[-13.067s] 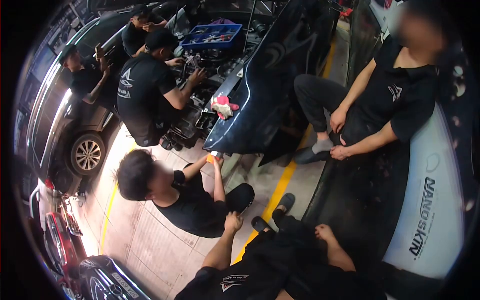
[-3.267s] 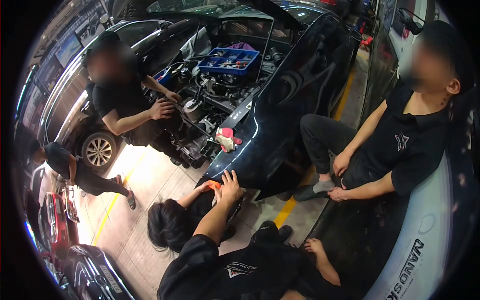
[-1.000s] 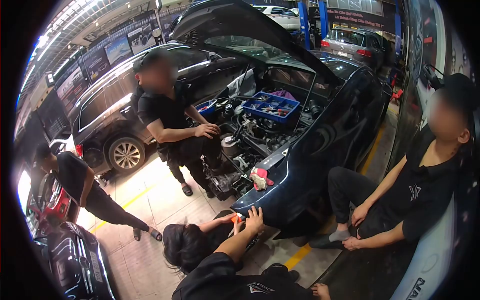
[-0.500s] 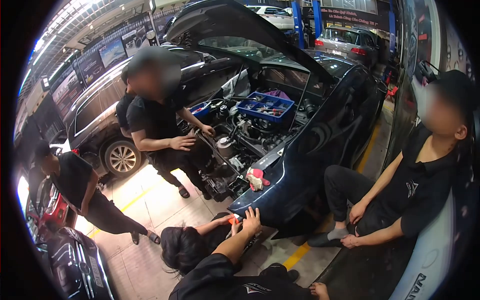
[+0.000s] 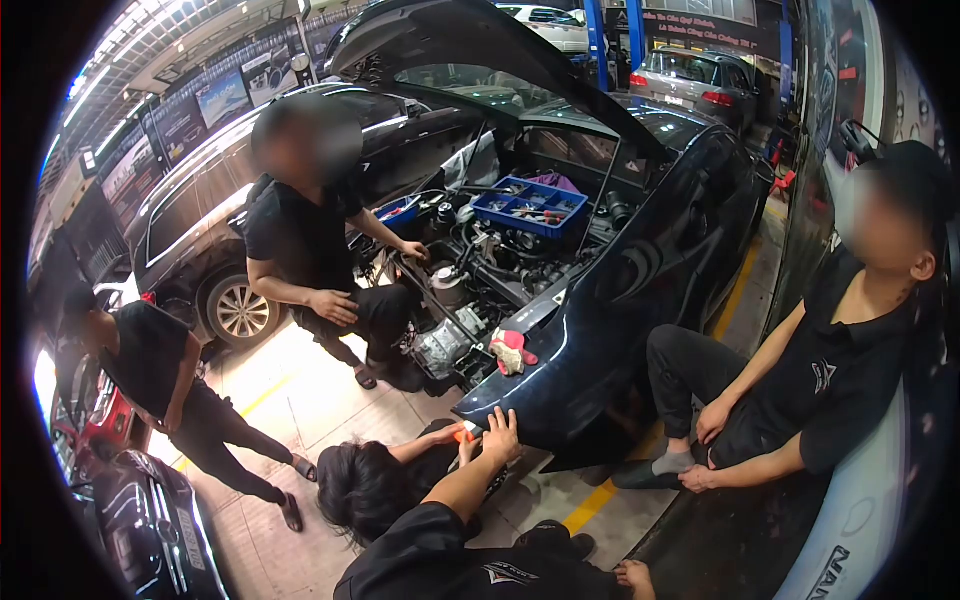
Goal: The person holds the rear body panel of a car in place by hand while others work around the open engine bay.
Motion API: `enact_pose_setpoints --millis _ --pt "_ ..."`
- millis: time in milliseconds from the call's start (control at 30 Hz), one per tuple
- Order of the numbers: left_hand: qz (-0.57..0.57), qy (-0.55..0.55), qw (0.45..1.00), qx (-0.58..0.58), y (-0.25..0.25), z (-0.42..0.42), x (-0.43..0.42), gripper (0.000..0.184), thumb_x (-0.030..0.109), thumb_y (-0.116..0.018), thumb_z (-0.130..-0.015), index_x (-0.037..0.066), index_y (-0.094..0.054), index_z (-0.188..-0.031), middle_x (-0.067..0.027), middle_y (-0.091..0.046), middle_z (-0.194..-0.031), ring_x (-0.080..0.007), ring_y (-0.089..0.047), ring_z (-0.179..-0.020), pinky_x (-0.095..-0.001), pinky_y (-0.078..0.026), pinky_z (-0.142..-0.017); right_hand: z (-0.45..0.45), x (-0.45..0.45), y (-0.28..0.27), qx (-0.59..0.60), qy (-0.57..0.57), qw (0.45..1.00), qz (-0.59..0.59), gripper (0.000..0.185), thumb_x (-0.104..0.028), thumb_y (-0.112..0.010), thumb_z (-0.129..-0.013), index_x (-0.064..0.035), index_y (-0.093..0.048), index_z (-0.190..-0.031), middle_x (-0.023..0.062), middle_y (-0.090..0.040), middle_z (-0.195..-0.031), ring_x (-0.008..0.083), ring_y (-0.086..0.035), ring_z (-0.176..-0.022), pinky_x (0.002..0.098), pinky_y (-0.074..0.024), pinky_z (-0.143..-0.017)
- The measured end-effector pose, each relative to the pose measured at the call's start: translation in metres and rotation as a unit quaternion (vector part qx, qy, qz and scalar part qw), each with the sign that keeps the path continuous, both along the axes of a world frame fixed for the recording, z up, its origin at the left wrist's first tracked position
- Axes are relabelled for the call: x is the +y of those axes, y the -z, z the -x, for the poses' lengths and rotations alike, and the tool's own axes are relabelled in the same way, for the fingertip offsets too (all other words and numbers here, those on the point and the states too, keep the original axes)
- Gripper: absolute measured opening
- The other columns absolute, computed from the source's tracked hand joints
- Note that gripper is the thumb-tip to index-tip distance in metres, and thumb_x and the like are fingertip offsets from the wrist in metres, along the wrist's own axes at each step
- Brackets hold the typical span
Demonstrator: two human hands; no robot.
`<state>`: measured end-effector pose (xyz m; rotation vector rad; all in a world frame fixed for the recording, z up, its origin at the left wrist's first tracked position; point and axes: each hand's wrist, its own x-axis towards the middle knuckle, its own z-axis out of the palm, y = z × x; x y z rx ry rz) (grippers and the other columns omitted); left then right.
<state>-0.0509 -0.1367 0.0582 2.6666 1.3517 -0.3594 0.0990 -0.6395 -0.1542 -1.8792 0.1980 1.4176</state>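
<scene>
My left hand lies with fingers spread on the front lower edge of the dark blue fender. Right beside it, a crouching person's hands hold a small orange object against the fender's corner; its kind is too small to tell. My right hand is low at the bottom right, its fingers curled and partly cut off by the frame, with nothing visible in it. On top of the fender, ahead of my left hand, rests a crumpled red and whitish glove or cloth.
The car's hood is raised over the engine bay, where a blue parts tray sits. A person stands at the engine; another person stands farther left. At right sits a person. More cars stand around.
The person at the engine has drawn their hands apart, one lower and one on the engine, and shifted a leg. The person at left has moved a foot. My left hand stays on the fender.
</scene>
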Motion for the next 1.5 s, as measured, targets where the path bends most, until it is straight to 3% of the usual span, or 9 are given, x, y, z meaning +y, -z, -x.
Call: enact_pose_setpoints --millis 567,667,833,933,1233,1267,1333,1433,1500 --pt "-0.005 -0.007 0.998 -0.056 0.025 0.002 0.006 0.099 0.031 -0.073 -0.077 0.005 -0.015 -0.153 -0.0307 -0.012 -0.157 -0.0494 -0.020 -0.143 -0.0589 -0.040 -0.105 0.011 0.002 -0.017 -0.012 0.028 0.999 0.011 0.030 -0.022 -0.053 -0.095 0.0007 -0.060 -0.112 0.0141 -0.072 -0.088 0.0218 -0.068 -0.064 0.0344 -0.0545 -0.054" --pt "0.001 0.033 0.997 -0.075 0.022 0.008 0.009 0.092 0.014 -0.064 -0.076 -0.001 -0.015 -0.152 -0.0361 -0.013 -0.154 -0.0520 -0.022 -0.141 -0.0540 -0.032 -0.113 0.013 0.002 -0.017 -0.039 0.006 0.999 0.008 0.034 -0.029 -0.051 -0.097 0.0009 -0.064 -0.106 0.0120 -0.073 -0.093 0.0232 -0.070 -0.069 0.0352 -0.0544 -0.057" --pt "0.000 0.051 0.998 -0.029 0.018 0.001 0.006 0.102 0.034 -0.068 -0.074 -0.011 -0.016 -0.148 -0.0427 -0.016 -0.150 -0.0555 -0.020 -0.139 -0.0528 -0.024 -0.116 0.017 0.004 -0.009 -0.016 0.087 0.996 -0.024 0.027 -0.028 -0.053 -0.095 -0.0037 -0.066 -0.097 0.0099 -0.071 -0.088 0.0198 -0.066 -0.067 0.0322 -0.0516 -0.057" --pt "0.001 0.078 0.997 -0.004 0.018 0.000 0.011 0.107 0.044 -0.068 -0.075 -0.014 -0.015 -0.147 -0.0374 -0.020 -0.152 -0.0553 -0.019 -0.140 -0.0527 -0.019 -0.118 0.015 -0.001 0.014 -0.016 0.022 0.999 -0.034 0.032 -0.030 -0.049 -0.096 -0.0035 -0.066 -0.099 0.0118 -0.071 -0.092 0.0218 -0.068 -0.071 0.0329 -0.0533 -0.059" --pt "-0.026 0.068 0.997 0.008 0.030 0.001 0.012 0.106 0.044 -0.068 -0.076 -0.011 -0.015 -0.149 -0.0445 -0.018 -0.147 -0.0577 -0.025 -0.136 -0.0571 -0.029 -0.113 0.014 0.004 -0.022 -0.014 0.016 1.000 0.013 0.036 -0.030 -0.049 -0.097 -0.0026 -0.062 -0.117 0.0112 -0.072 -0.102 0.0230 -0.072 -0.083 0.0357 -0.0565 -0.064" --pt "-0.027 0.048 0.998 0.022 0.038 -0.002 0.014 0.115 0.041 -0.074 -0.074 -0.006 -0.003 -0.152 -0.0397 -0.008 -0.152 -0.0552 -0.019 -0.140 -0.0551 -0.031 -0.112 0.011 0.004 -0.022 -0.011 -0.005 1.000 0.015 0.036 -0.030 -0.049 -0.097 -0.0026 -0.062 -0.117 0.0112 -0.072 -0.102 0.0230 -0.072 -0.083 0.0357 -0.0565 -0.064" --pt "-0.025 0.018 1.000 -0.003 0.033 -0.002 0.009 0.108 0.039 -0.073 -0.075 -0.002 -0.010 -0.152 -0.0338 -0.010 -0.156 -0.0505 -0.019 -0.142 -0.0571 -0.033 -0.111 0.008 -0.001 -0.016 -0.038 -0.012 0.999 0.015 0.038 -0.031 -0.050 -0.097 -0.0027 -0.060 -0.120 0.0121 -0.072 -0.102 0.0227 -0.072 -0.082 0.0358 -0.0564 -0.063" --pt "-0.029 0.019 0.999 -0.037 0.015 -0.002 -0.001 0.099 0.034 -0.069 -0.076 -0.001 -0.015 -0.151 -0.0337 -0.016 -0.155 -0.0495 -0.023 -0.141 -0.0639 -0.034 -0.105 0.005 -0.010 0.003 -0.017 0.028 0.999 -0.012 0.026 -0.021 -0.052 -0.097 -0.0023 -0.059 -0.114 0.0140 -0.070 -0.090 0.0248 -0.067 -0.065 0.0385 -0.0544 -0.056" --pt "0.040 -0.031 0.998 -0.045 -0.035 -0.010 -0.018 0.098 0.027 -0.069 -0.075 -0.001 -0.015 -0.151 -0.0335 -0.010 -0.156 -0.0477 -0.019 -0.144 -0.0659 -0.032 -0.106 0.001 -0.016 0.008 0.004 0.038 0.999 -0.009 0.028 -0.022 -0.049 -0.099 -0.0022 -0.058 -0.117 0.0152 -0.071 -0.094 0.0268 -0.070 -0.071 0.0387 -0.0549 -0.054"
